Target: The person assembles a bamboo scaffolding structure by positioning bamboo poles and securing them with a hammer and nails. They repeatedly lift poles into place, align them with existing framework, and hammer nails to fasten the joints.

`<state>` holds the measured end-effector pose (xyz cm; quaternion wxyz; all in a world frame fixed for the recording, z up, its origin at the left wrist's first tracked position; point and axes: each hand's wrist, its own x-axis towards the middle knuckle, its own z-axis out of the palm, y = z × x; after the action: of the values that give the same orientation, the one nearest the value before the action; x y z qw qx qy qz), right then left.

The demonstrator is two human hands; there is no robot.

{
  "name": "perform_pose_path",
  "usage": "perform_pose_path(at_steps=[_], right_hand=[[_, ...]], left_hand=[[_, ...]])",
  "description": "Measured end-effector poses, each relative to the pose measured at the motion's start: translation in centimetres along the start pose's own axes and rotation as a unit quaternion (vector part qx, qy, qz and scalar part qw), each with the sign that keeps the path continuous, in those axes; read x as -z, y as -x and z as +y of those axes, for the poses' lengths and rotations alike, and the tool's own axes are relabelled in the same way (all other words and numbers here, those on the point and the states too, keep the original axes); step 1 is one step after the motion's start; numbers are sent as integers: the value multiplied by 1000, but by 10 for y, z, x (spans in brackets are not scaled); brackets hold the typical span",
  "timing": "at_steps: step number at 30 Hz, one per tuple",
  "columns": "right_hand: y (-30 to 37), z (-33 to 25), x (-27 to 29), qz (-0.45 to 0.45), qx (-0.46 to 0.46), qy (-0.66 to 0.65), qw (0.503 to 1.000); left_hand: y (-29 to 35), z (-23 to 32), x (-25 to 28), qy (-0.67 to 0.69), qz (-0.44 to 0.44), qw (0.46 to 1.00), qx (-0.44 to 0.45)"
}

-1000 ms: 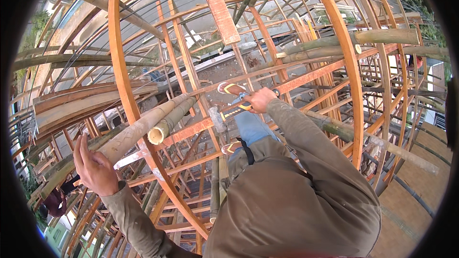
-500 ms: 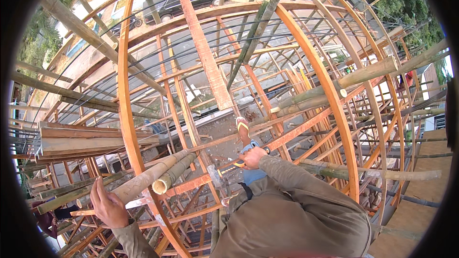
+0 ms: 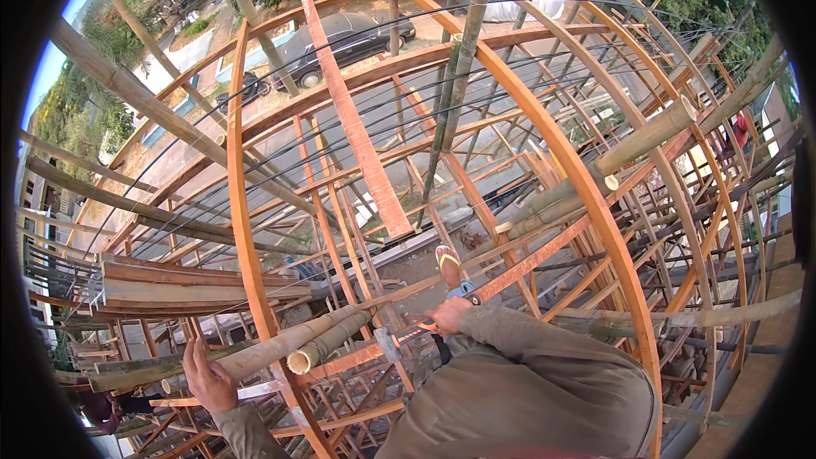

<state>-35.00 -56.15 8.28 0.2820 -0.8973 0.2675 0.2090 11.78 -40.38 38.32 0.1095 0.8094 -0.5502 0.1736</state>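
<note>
My left hand [image 3: 210, 378] is at the lower left, its fingers stretched out against a thick bamboo pole [image 3: 285, 348]; the exact contact is partly hidden. A second, shorter bamboo pole [image 3: 327, 342] with a hollow cut end lies alongside. My right hand [image 3: 449, 314], in front of my body, is closed round the orange-and-black handle of a hammer [image 3: 387, 345]. The grey head of the hammer points left, close to a reddish-brown beam [image 3: 344, 363]. Just beyond my right hand, my foot in a flip-flop [image 3: 448, 265] is on the framework.
Curved orange-brown ribs [image 3: 557, 140] arch on both sides of me. A long plank [image 3: 353, 115] slopes away ahead, crossed by dark cables. Stacked boards [image 3: 195, 289] lie at left. Bamboo poles stand around, with the ground and a dark car [image 3: 344, 47] far below.
The view has tilted up, showing more trees and sky, and the framework sits lower and further right in it. My right hand still grips the hammer; my left stays by the bamboo.
</note>
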Motion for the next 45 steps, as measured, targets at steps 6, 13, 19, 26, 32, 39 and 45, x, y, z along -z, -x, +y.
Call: perform_pose_path(at_steps=[6, 13, 19, 26, 32, 39, 45], right_hand=[[0, 0, 0, -7, -4, 15, 1000], [16, -8, 14, 38, -21, 9, 999], [21, -12, 24, 39, 0, 30, 999], [21, -13, 27, 17, -7, 42, 999], [4, -3, 6, 29, -7, 40, 999], [8, -6, 10, 9, -14, 37, 999], [12, -10, 20, 23, -15, 28, 999]], left_hand=[[1, 0, -5, 29, 49, 998, -2], [8, 22, 14, -135, 190, 972, -24], [101, 82, -12, 159, 331, 929, 35], [321, 156, -130, 239, 68, 891, 380], [446, 185, -213, 116, -344, 771, 524], [462, 165, -225, 248, -415, 634, 604], [413, 144, -212, 419, -284, 585, 634]])
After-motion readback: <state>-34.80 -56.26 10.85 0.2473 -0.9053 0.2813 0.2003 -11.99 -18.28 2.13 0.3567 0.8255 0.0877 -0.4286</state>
